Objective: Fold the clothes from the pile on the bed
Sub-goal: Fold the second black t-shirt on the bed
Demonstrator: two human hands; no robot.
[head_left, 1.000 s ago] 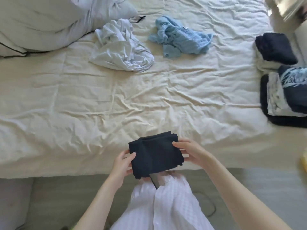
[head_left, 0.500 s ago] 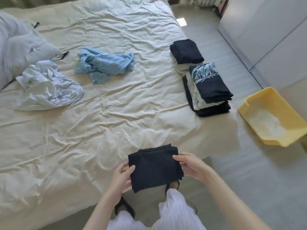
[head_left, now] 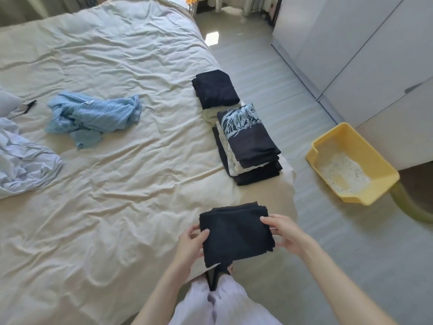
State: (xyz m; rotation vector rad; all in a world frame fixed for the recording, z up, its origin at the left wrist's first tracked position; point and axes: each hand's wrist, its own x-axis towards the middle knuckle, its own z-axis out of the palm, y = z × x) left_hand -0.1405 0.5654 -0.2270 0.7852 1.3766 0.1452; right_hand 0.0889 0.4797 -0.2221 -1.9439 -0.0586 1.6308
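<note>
1. I'm seeing both hands gripping a folded black cloth (head_left: 235, 233): left hand (head_left: 191, 242) pinching its left edge, right hand (head_left: 284, 233) its right, above the bed's (head_left: 117, 184) corner.
2. A crumpled blue knit (head_left: 93, 116) is lying on the wrinkled sheet.
3. Folded stack (head_left: 248, 146) is sitting at the bed edge.

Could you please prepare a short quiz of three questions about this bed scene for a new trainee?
1. True or false: both hands hold the folded black garment.
2. Which unfolded item lies nearer to the folded stacks?
A. the light blue knit top
B. the pale lavender garment
3. Fill in: the yellow tray stands on the ____.

Key:
1. True. The left hand and the right hand grip opposite edges.
2. A. It lies closer to the printed black T-shirt topping the near stack and to the far black stack.
3. floor
</note>
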